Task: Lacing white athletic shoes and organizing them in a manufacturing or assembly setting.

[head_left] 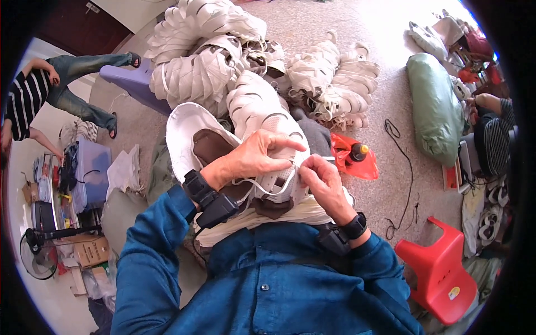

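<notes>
Both hands pinch the white lace (262,187) on the white sneaker (245,145) — left hand (251,159) above, right hand (321,181) beside; it could slip from the fingertips.

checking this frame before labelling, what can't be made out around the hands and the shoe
- Head view: the white shoe has its lace area covered by the left hand and right hand.
- The white lace end is hidden in the right hand's fingers.
- The shoe's sole faces away.
</notes>
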`<control>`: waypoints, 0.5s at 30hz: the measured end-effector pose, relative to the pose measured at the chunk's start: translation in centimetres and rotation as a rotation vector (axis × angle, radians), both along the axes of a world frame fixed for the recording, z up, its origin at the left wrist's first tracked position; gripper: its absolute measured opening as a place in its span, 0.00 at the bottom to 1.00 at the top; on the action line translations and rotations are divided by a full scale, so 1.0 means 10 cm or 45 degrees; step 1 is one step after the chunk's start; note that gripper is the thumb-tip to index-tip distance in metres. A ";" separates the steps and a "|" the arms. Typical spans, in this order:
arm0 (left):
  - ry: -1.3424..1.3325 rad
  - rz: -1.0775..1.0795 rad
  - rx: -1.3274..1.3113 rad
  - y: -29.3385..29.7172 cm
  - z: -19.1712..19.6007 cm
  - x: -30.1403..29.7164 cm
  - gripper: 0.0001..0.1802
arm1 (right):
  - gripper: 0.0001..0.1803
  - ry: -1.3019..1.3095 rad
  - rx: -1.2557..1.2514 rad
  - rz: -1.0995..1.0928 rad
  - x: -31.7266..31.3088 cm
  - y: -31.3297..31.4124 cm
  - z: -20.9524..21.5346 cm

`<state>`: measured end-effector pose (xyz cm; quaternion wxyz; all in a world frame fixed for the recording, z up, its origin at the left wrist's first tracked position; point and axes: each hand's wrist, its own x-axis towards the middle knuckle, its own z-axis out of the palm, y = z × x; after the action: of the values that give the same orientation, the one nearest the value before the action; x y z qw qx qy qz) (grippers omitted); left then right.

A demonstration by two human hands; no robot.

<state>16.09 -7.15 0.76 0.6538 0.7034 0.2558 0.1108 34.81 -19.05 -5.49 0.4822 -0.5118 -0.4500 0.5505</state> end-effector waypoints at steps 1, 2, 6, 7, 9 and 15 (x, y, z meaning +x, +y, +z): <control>0.007 0.002 -0.018 0.00 -0.01 0.00 0.21 | 0.07 0.005 -0.009 0.008 0.00 0.00 0.01; 0.008 0.006 -0.018 0.00 -0.02 0.00 0.21 | 0.07 0.010 -0.018 0.016 -0.01 0.00 0.02; -0.036 0.012 -0.063 -0.01 -0.05 0.01 0.20 | 0.07 0.139 -0.038 0.013 0.00 -0.01 0.01; -0.029 0.011 -0.072 -0.01 -0.06 0.01 0.20 | 0.06 0.138 -0.040 0.017 0.00 0.00 0.00; -0.035 0.009 -0.074 -0.01 -0.07 0.01 0.20 | 0.06 0.137 -0.042 0.021 0.00 0.00 -0.02; -0.009 0.027 -0.227 0.04 -0.04 0.01 0.17 | 0.07 -0.488 0.412 -0.007 -0.08 0.12 0.19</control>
<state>16.21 -6.71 0.36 0.7135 0.6394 0.2696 0.0969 34.03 -17.82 -3.62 0.4651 -0.5242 -0.6141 0.3630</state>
